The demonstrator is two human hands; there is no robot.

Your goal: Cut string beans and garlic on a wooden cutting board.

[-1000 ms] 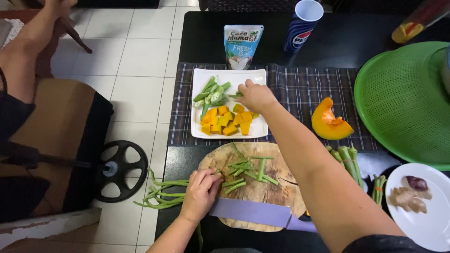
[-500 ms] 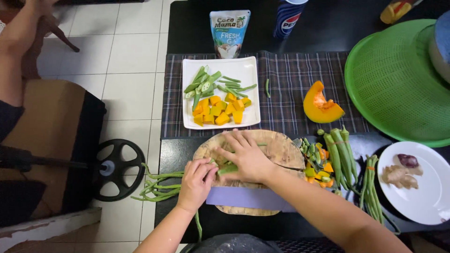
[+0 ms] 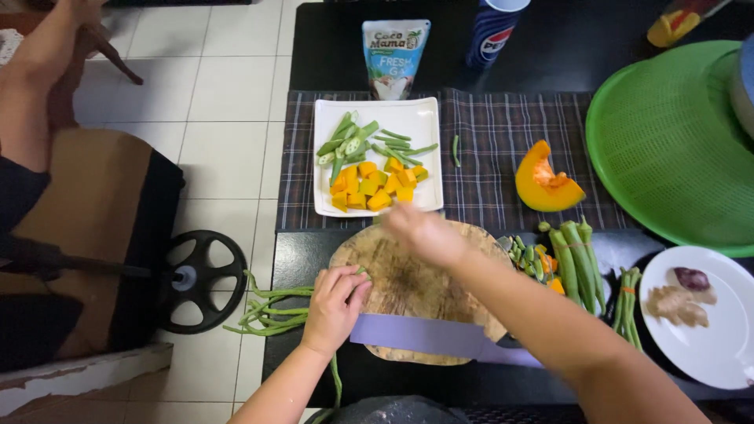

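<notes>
Left hand (image 3: pixel 334 308) curled on long beans (image 3: pixel 271 312), right hand (image 3: pixel 424 232) blurred, grip unclear

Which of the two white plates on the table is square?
The square plate on the plaid placemat, holding cut okra, bean pieces and squash cubes. The other, the round plate at the right edge, holds ginger and a purple piece.

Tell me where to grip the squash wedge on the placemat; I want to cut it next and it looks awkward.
Probably grip the squash wedge across its thick curved back, fingers on the rind and thumb on the cut orange face. Come from the right or near side: the wedge lies alone on the placemat, while the scooped hollow faces up and right, so pinching there may slip.
</notes>
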